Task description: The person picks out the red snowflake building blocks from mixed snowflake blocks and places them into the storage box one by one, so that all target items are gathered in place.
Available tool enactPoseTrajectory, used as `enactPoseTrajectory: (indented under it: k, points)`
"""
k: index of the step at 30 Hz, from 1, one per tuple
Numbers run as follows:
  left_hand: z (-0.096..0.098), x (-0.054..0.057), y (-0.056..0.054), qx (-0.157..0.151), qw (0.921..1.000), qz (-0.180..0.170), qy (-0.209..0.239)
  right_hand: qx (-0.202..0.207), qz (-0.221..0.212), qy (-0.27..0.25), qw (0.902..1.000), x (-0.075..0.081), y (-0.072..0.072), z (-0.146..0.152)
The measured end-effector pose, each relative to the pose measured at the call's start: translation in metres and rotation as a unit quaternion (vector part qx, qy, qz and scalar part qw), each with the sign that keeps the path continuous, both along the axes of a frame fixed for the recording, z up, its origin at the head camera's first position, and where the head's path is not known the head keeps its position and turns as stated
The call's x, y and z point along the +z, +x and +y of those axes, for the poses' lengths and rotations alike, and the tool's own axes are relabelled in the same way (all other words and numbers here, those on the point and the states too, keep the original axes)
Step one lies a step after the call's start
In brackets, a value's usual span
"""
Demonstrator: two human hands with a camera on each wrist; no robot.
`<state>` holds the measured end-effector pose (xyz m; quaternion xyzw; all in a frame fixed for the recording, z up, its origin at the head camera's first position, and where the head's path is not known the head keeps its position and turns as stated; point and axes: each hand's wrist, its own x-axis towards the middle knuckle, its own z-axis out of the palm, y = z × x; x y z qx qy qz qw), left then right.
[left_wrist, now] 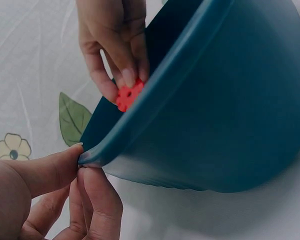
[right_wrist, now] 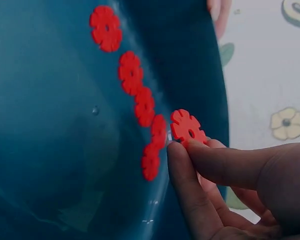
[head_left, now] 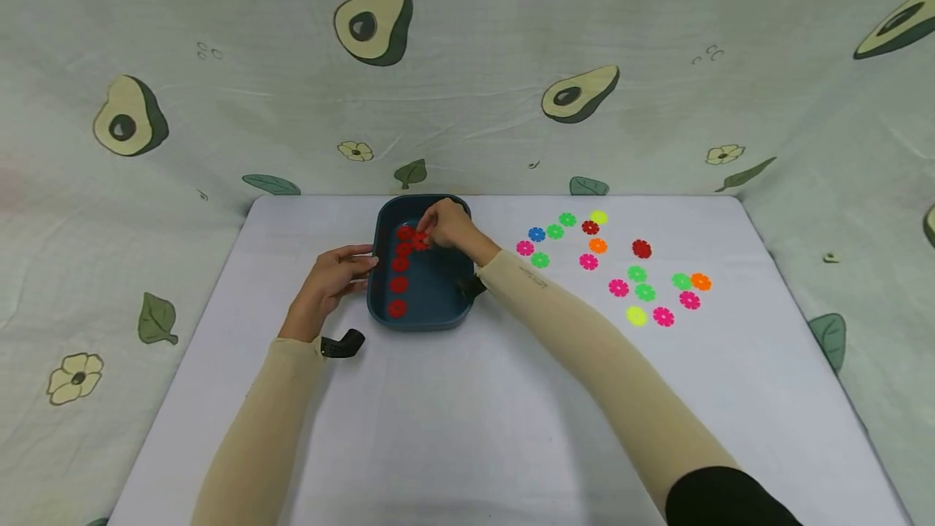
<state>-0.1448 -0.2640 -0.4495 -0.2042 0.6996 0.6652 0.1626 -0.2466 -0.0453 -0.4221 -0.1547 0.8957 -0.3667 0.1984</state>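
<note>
A dark blue tray [head_left: 431, 299] with raised walls lies on the white table. My left hand [head_left: 334, 278] pinches its left rim between thumb and fingers, as the left wrist view shows up close. Over the tray's far part, my right hand [head_left: 451, 227] pinches a red notched plastic disc [right_wrist: 186, 126] by its edge, between thumb and fingers. Several more red discs [head_left: 398, 284] form a row along the inside of the tray's left side. In the right wrist view, a red disc [right_wrist: 106, 28] of that row lies apart from the others, some of which nearly overlap.
To the right of the tray, loose notched discs in several colours are scattered on the table, among them a blue disc [head_left: 536, 234], a yellow disc [head_left: 636, 316] and a dark red disc [head_left: 641, 248]. An avocado-print cloth [head_left: 475, 63] hangs behind the table.
</note>
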Motion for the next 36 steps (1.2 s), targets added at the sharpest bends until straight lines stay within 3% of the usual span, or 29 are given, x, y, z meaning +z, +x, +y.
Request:
enactPoseTrajectory:
  k: [10, 23, 36]
  points:
    - [0.001, 0.001, 0.000, -0.003, 1.0000, 0.000, -0.008, -0.030, -0.031, 0.033, 0.9985, -0.012, -0.010, -0.006]
    - [0.003, 0.002, -0.002, 0.001, 1.0000, 0.001, -0.009, -0.010, -0.017, 0.065, 0.9977, -0.019, -0.014, -0.011]
    - [0.000, -0.001, -0.001, 0.000, 1.0000, 0.003, -0.006, -0.021, -0.025, 0.049, 0.9983, -0.023, -0.012, -0.014]
